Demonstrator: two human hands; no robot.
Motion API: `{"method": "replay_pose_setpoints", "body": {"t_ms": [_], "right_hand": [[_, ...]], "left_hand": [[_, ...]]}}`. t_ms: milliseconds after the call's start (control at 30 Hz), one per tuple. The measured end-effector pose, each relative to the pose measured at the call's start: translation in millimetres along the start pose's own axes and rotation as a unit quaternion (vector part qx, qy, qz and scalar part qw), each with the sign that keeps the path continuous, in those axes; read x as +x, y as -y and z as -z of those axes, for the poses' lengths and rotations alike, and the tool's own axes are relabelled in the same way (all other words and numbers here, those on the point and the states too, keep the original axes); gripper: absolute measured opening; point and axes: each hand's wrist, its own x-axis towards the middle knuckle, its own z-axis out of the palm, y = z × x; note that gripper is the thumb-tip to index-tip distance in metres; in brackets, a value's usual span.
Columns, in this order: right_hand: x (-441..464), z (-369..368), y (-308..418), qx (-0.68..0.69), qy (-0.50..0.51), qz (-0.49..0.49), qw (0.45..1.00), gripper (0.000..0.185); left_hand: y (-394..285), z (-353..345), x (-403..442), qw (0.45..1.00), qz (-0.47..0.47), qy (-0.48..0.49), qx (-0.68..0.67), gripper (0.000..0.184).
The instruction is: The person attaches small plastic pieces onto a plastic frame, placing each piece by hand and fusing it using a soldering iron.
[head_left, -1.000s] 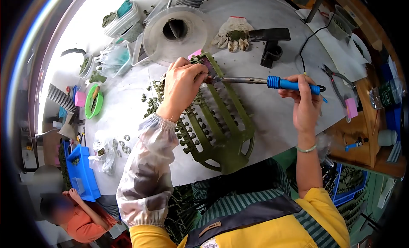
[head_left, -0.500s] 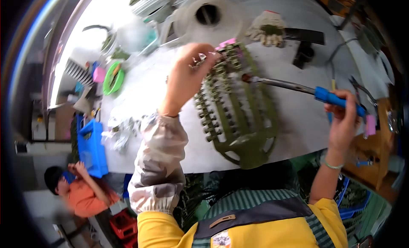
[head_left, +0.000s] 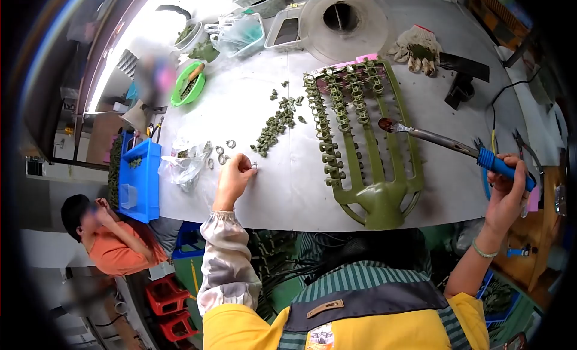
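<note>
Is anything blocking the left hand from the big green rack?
Nothing visible: only tabletop lies straight between the left hand and the green rack. The small green pieces sit beyond that path.

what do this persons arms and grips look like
On the left, a pale oversleeve with grey patches, gathered at both ends, meets a yellow sleeve. The right forearm is bare below a matching sleeve, with a pale band round the wrist. Left grip and right grip wear no gloves.

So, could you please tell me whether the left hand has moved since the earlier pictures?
Yes. Judged against the green rack, the left hand has moved away, leftward and nearer the person's body.
</note>
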Motion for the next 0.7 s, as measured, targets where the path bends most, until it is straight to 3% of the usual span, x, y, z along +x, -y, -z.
{"method": "replay_pose_setpoints", "body": {"t_ms": [67,133,200,333,467,700], "right_hand": [[-2.5,-3.0,2.2,-0.014,-0.005,-0.003,1.0,0.027],[-5.1,-2.6,5.3,-0.011,-0.004,0.001,1.0,0.026],[-4.6,-2.8,5.0,0.006,0.009,0.008,1.0,0.027],[-2.1,-12.1,8.6,-0.004,0.025,0.025,0.999,0.028],[3.9,-17.8,2.6,-0.002,0.034,0.033,0.999,0.028],[15.6,-22.6,-13.9,0.02,0.019,0.008,1.0,0.028]], "left_hand": [[-4.1,-0.7,1.4,1.0,0.002,-0.003,-0.003,0.027],[-33.6,4.6,5.0,0.973,0.02,0.017,-0.228,0.033],[-77.3,14.5,6.7,0.927,-0.025,0.056,-0.37,0.036],[-181.3,5.1,7.5,0.904,-0.139,0.066,-0.399,0.019],[-239.7,-28.3,26.0,0.923,-0.261,0.078,-0.271,0.016],[-270.0,-67.7,58.7,0.903,-0.415,-0.062,-0.087,0.015]]}}
